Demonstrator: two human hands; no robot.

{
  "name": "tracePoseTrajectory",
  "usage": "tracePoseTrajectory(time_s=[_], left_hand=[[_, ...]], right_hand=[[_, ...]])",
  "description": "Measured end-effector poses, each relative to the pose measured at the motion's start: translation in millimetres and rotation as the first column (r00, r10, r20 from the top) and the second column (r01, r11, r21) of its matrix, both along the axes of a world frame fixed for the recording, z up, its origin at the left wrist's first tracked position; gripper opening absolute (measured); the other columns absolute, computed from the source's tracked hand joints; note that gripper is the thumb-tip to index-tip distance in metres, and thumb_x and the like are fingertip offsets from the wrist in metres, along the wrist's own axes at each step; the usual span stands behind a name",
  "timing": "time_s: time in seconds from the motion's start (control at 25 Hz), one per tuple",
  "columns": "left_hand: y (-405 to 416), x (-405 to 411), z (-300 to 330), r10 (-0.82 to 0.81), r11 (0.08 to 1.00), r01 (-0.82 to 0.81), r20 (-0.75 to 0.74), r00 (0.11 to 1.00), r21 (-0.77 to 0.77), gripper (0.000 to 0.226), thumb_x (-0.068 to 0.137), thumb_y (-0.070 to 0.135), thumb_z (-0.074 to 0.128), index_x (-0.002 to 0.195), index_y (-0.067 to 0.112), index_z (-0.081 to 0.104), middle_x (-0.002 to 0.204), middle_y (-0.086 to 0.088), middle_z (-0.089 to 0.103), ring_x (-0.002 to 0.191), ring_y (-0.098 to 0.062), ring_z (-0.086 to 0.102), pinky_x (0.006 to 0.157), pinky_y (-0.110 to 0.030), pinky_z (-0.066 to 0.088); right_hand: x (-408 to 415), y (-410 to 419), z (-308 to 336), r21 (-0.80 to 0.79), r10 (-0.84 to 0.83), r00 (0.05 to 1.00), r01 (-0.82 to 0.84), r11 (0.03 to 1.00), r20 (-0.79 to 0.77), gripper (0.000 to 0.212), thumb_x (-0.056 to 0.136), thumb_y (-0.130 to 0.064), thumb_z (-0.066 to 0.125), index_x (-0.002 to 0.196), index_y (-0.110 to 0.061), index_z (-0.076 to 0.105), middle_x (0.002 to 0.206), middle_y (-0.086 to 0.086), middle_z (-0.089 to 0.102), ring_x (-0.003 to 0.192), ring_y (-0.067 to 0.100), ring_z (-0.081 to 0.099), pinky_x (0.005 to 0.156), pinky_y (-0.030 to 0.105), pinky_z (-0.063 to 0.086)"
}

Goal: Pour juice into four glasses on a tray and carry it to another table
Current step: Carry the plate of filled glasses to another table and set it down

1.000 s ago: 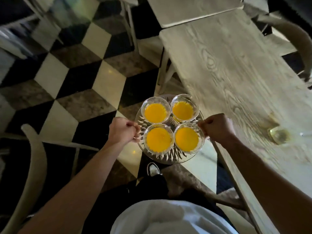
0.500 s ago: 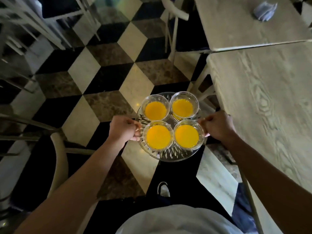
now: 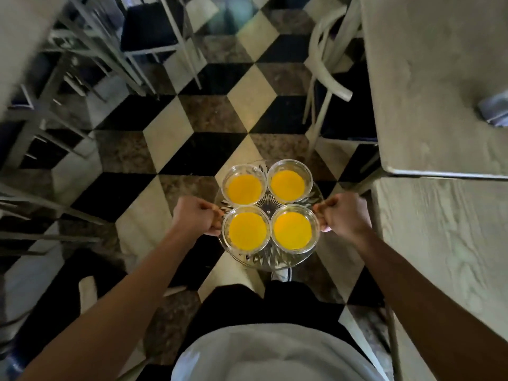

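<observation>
Juice point(image 3: 245, 188) fills all four glasses, bright orange and level, each clear glass touching its neighbours in a tight square on the cut-glass tray point(image 3: 270, 259). I hold that tray in the air over the checkered floor point(image 3: 176, 133), in front of my waist. My left hand point(image 3: 195, 215) is curled shut on the tray's left rim and my right hand point(image 3: 342, 213) is curled shut on its right rim, both arms stretched forward.

To the left, pale metal chairs point(image 3: 82, 56) with dark seats crowd the aisle, blurred. Ahead and right, a white curved-back chair point(image 3: 327, 75) stands beside a pale wooden counter point(image 3: 428, 78). A second counter point(image 3: 445, 243) runs just beside my right arm.

A grey object point(image 3: 494, 110) on the far counter is cut off by the frame edge and too blurred to name. My fingertips are hidden under the rim, and a white shoe point(image 3: 281, 274) shows partly below the tray.
</observation>
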State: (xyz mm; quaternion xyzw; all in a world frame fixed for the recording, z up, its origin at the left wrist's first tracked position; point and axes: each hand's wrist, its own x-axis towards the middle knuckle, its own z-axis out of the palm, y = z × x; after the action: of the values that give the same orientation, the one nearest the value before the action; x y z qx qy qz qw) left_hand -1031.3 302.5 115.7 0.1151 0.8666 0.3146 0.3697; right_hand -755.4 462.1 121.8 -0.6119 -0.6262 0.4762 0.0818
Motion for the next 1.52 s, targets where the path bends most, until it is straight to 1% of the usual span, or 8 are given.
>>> tracePoseTrajectory(time_s=[0.28,0.52,0.8,0.96,1.08,1.24,1.4,1.52], left_hand=[[97,-57,1,0.008,1.000,-0.008,0.005,1.000,-0.021,0.025,0.092,-0.015,0.060,0.078,0.001,0.074,0.068,-0.018,0.078,0.059,-0.030,0.078,0.061,-0.045,0.067],[186,-116,3,-0.001,1.000,0.001,-0.013,1.000,0.013,0.024,0.089,-0.012,0.067,0.073,0.001,0.078,0.067,-0.017,0.077,0.060,-0.031,0.078,0.061,-0.044,0.067],[288,-207,4,-0.039,0.997,0.038,0.004,0.999,0.061,0.020,0.092,-0.004,0.072,0.074,0.003,0.079,0.072,-0.021,0.078,0.070,-0.036,0.079,0.068,-0.051,0.068],[349,-255,10,-0.015,0.998,0.014,0.029,0.999,0.055,0.019,0.094,-0.002,0.073,0.076,0.003,0.077,0.074,-0.021,0.078,0.072,-0.037,0.080,0.066,-0.050,0.068],[390,-289,14,-0.019,0.998,0.018,0.028,0.999,0.058,0.017,0.093,-0.003,0.073,0.076,0.001,0.074,0.079,-0.023,0.078,0.076,-0.040,0.080,0.065,-0.051,0.068],[447,-328,16,-0.019,0.998,0.017,0.040,0.999,0.057,0.015,0.091,-0.007,0.074,0.077,-0.001,0.072,0.083,-0.028,0.078,0.077,-0.044,0.079,0.066,-0.052,0.068],[513,-367,11,-0.005,0.999,0.004,0.032,0.999,0.034,0.014,0.092,-0.007,0.073,0.078,-0.002,0.073,0.078,-0.024,0.078,0.071,-0.040,0.079,0.063,-0.048,0.068],[573,-393,12,-0.006,1.000,0.006,0.001,1.000,0.021,0.013,0.092,-0.007,0.071,0.080,-0.003,0.076,0.071,-0.021,0.077,0.063,-0.035,0.079,0.063,-0.045,0.068]], right_hand=[[-61,110,-3,-0.020,-0.014,1.000,0.014,1.000,-0.013,0.019,0.091,-0.001,0.073,0.073,-0.007,0.076,0.051,-0.008,0.072,0.039,0.007,0.064,0.042,0.022,0.055],[-120,200,-14,-0.039,-0.038,0.999,0.037,0.999,-0.014,0.017,0.087,-0.001,0.074,0.071,-0.006,0.077,0.061,0.006,0.076,0.048,0.019,0.068,0.056,0.035,0.061],[-204,293,-4,0.035,0.009,1.000,-0.010,0.999,0.030,0.017,0.091,-0.003,0.073,0.074,-0.007,0.077,0.053,-0.015,0.072,0.045,0.010,0.071,0.046,0.027,0.061],[-256,345,3,0.071,-0.002,0.998,-0.002,0.997,0.064,0.016,0.092,-0.003,0.073,0.077,-0.008,0.077,0.048,-0.024,0.066,0.040,0.002,0.067,0.038,0.014,0.050],[-294,381,8,0.060,-0.025,0.998,0.022,0.998,0.056,0.023,0.094,-0.002,0.069,0.074,-0.010,0.074,0.042,-0.017,0.064,0.035,-0.002,0.061,0.034,0.011,0.045],[-332,440,15,0.036,-0.077,0.997,0.076,0.996,0.015,0.014,0.096,-0.001,0.067,0.086,-0.001,0.077,0.057,-0.007,0.070,0.036,0.001,0.062,0.038,0.015,0.051],[-371,508,10,-0.094,-0.104,0.993,0.099,0.991,-0.054,0.016,0.098,0.009,0.056,0.096,0.004,0.071,0.035,-0.014,0.058,0.028,0.000,0.054,0.031,0.012,0.044],[-398,572,-1,-0.139,-0.096,0.993,0.085,0.987,-0.073,0.027,0.096,0.012,0.054,0.074,0.004,0.067,0.045,-0.005,0.065,0.044,0.017,0.060,0.046,0.025,0.053]])
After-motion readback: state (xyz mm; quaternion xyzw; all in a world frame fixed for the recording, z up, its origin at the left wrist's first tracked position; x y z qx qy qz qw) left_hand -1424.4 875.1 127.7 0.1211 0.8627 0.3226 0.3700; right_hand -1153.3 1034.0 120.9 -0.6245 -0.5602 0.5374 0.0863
